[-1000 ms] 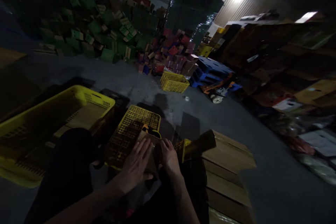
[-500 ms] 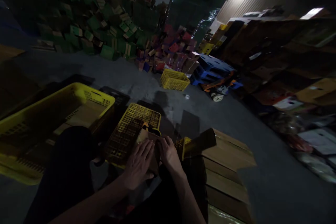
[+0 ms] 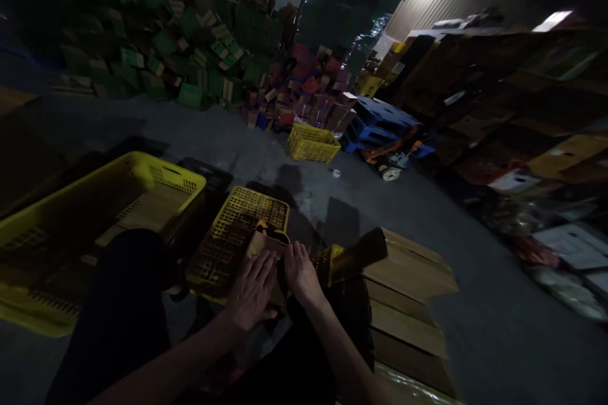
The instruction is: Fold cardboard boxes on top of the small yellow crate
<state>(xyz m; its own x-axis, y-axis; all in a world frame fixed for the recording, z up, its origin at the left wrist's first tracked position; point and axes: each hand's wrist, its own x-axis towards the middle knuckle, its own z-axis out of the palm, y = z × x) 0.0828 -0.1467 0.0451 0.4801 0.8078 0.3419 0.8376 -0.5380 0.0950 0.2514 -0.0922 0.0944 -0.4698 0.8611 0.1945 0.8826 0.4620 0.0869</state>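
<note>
A small brown cardboard box (image 3: 261, 244) rests on an upturned yellow crate (image 3: 221, 228) between my knees. My left hand (image 3: 251, 288) lies flat on the box, fingers stretched out and thumb apart. At the box's right side is my right hand (image 3: 300, 272), its fingers extended against the edge. Just beyond the box sits a yellow and black tape dispenser (image 3: 273, 231), partly hidden by it. The lower part of the box is dark and covered by my hands.
At left stands a large yellow crate (image 3: 185, 174) with flat cardboard in it. Folded cardboard cartons (image 3: 413, 266) are stacked at right. Farther off are a yellow basket (image 3: 313, 144), blue pallets (image 3: 380, 115) on a pallet jack (image 3: 392, 161), and a heap of green boxes (image 3: 190, 95).
The view has shifted slightly. My right hand has moved a little along the box's right edge, while my left hand stays flat on the box.
</note>
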